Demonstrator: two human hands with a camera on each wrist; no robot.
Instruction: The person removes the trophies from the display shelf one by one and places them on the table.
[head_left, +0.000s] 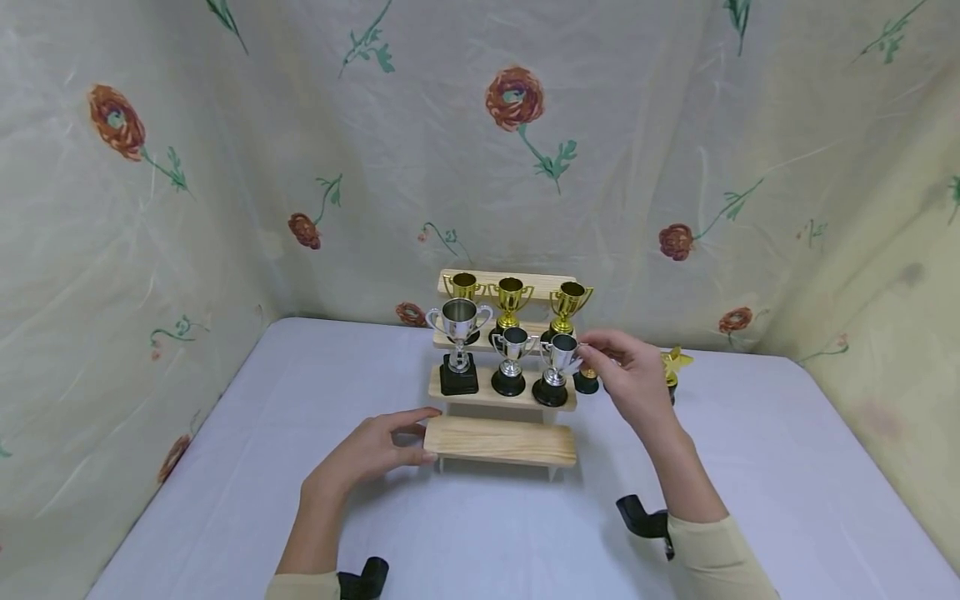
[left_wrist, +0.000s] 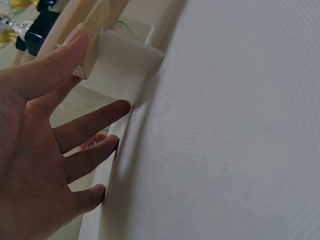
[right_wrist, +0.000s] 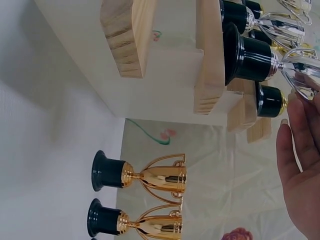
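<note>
A tiered wooden display stand [head_left: 500,439] stands on the table. My left hand [head_left: 375,450] holds the left end of its lowest step, thumb at the front corner and index finger at the back; the other fingers are spread in the left wrist view. My right hand [head_left: 630,375] pinches the small silver trophy cup [head_left: 557,358] near its handle, at the right end of the second step. Its black base [right_wrist: 250,57] is over that step. Beside it stand another small silver cup [head_left: 513,358] and a larger silver cup [head_left: 459,350] on a square base.
Gold cups [head_left: 511,296] line the tier behind, below the top board [head_left: 506,283]. On the table right of the stand are gold-coloured cups [right_wrist: 165,176] and a gold star trophy [head_left: 675,362], partly behind my right hand. Flowered curtain [head_left: 600,208] surrounds the table.
</note>
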